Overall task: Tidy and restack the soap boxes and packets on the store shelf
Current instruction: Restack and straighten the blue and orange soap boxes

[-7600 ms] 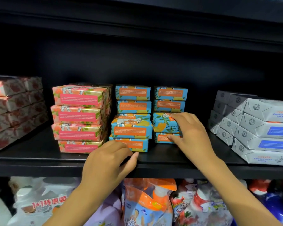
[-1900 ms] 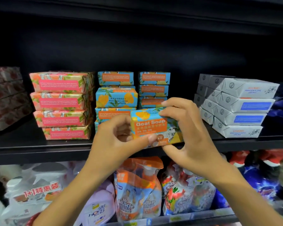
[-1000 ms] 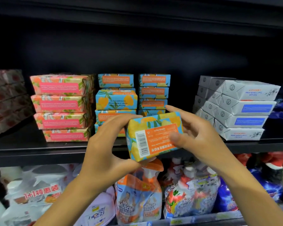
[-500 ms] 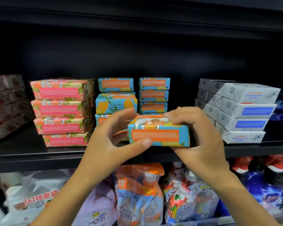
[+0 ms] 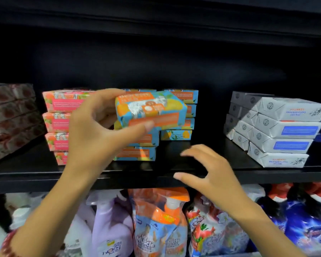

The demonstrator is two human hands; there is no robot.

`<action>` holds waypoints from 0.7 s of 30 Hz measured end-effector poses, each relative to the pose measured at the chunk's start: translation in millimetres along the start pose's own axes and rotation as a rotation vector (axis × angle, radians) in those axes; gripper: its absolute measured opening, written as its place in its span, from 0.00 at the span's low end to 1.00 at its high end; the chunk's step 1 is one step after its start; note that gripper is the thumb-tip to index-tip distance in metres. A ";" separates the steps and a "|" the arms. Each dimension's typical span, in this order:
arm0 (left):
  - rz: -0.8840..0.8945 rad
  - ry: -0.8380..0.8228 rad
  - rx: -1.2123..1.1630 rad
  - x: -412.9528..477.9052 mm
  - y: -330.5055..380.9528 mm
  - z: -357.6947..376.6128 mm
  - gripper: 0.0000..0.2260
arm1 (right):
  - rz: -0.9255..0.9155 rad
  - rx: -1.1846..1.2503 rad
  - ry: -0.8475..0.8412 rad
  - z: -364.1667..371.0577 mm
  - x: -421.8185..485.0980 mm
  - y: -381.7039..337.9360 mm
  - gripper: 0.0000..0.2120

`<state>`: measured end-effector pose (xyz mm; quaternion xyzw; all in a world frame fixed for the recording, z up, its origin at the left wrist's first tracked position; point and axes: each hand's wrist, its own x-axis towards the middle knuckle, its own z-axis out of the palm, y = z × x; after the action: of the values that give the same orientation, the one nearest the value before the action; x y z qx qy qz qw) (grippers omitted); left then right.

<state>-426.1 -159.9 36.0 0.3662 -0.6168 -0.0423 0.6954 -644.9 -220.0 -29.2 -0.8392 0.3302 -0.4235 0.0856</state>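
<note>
My left hand (image 5: pixel 93 130) grips a blue and orange goat soap box (image 5: pixel 152 110), holding it tilted in front of the top of the blue and orange stacks (image 5: pixel 137 153). The right-hand blue stack (image 5: pixel 176 135) stands behind it, partly hidden. My right hand (image 5: pixel 209 169) hovers over the shelf's front edge with fingers spread and holds nothing. A pink soap box stack (image 5: pixel 61 102) stands to the left, partly covered by my left hand.
The black shelf (image 5: pixel 35 175) carries a grey-white soap box pile (image 5: pixel 278 134) at the right and reddish boxes (image 5: pixel 9 115) at the far left. Below hang refill pouches (image 5: pixel 159 225) and bottles (image 5: pixel 109 234). The shelf above is dark.
My right hand has let go of the blue and orange box and dropped to the shelf edge. My left hand alone has raised the box up and left, to the top of the stacks.
</note>
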 end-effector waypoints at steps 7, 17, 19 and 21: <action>0.005 0.121 0.318 19.4 -13.9 10.8 0.29 | -0.036 -0.223 -0.064 10.8 -3.3 7.3 0.20; 0.234 0.057 0.762 15.3 -20.0 17.2 0.15 | -0.036 -0.251 -0.057 12.7 -5.9 8.3 0.21; 0.255 0.056 0.778 17.3 -22.5 15.6 0.12 | -0.037 -0.257 -0.053 12.9 -6.4 8.0 0.21; 0.257 0.068 0.782 18.5 -23.7 15.1 0.11 | -0.039 -0.266 -0.050 13.3 -6.8 8.0 0.21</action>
<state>-425.8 -193.5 37.6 0.5241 -0.6038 0.2945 0.5234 -641.4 -223.8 -45.4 -0.8597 0.3649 -0.3566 -0.0262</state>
